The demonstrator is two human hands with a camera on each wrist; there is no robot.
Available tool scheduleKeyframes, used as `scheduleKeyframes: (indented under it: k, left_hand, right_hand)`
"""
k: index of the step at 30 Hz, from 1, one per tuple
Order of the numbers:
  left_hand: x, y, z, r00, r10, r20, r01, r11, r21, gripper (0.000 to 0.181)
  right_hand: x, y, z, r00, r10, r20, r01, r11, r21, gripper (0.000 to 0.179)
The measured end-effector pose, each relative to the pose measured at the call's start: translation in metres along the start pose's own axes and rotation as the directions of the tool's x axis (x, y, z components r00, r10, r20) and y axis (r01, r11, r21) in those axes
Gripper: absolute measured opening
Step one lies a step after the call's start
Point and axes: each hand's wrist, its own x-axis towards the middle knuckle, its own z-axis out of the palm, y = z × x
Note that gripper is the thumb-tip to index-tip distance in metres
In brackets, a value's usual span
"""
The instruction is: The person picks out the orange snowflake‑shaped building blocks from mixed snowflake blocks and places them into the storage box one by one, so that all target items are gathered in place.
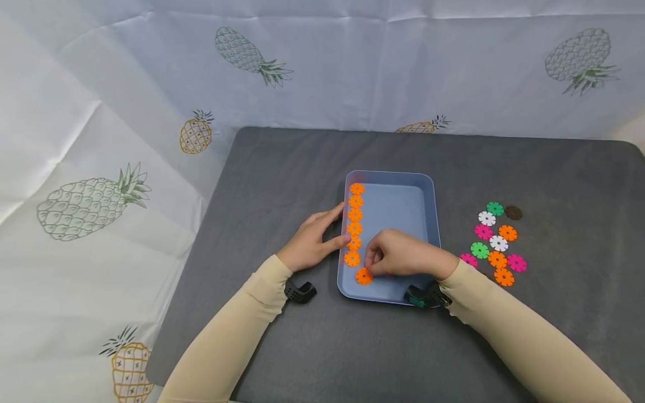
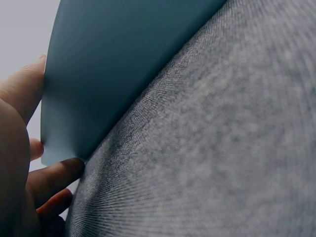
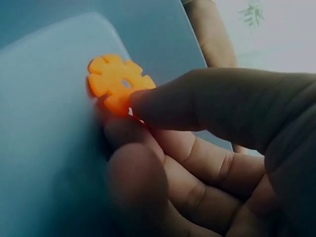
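Note:
A blue-grey tray lies on the table, with a column of several orange notched flower discs along its left side. My left hand holds the tray's left wall, thumb over the rim and fingers against the outside, as the left wrist view also shows. Inside the tray's near left part, my right hand pinches another orange flower disc between thumb and fingers. In the head view this disc sits just below the column, slightly to its right, close over the tray floor. The fingers cover part of its edge.
Right of the tray, several loose flower discs in green, white, pink, orange and brown lie on the grey tabletop, among them a brown disc and a pink disc. A pineapple-print cloth hangs behind the table.

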Motion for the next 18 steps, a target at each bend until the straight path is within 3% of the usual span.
scheduleKeyframes:
  k: [5,18]
  left_hand:
    - [0.001,0.000,0.000,1.000,-0.004,0.005,0.004,1.000,-0.001,0.080]
    - [0.000,0.000,0.000,1.000,-0.003,-0.004,0.003,1.000,-0.005,0.079]
  right_hand:
    - [0.005,-0.006,0.001,0.999,0.032,0.016,-0.031,0.999,-0.039,0.017]
    - [0.014,-0.016,0.006,1.000,0.028,-0.013,-0.030,0.973,-0.230,0.023]
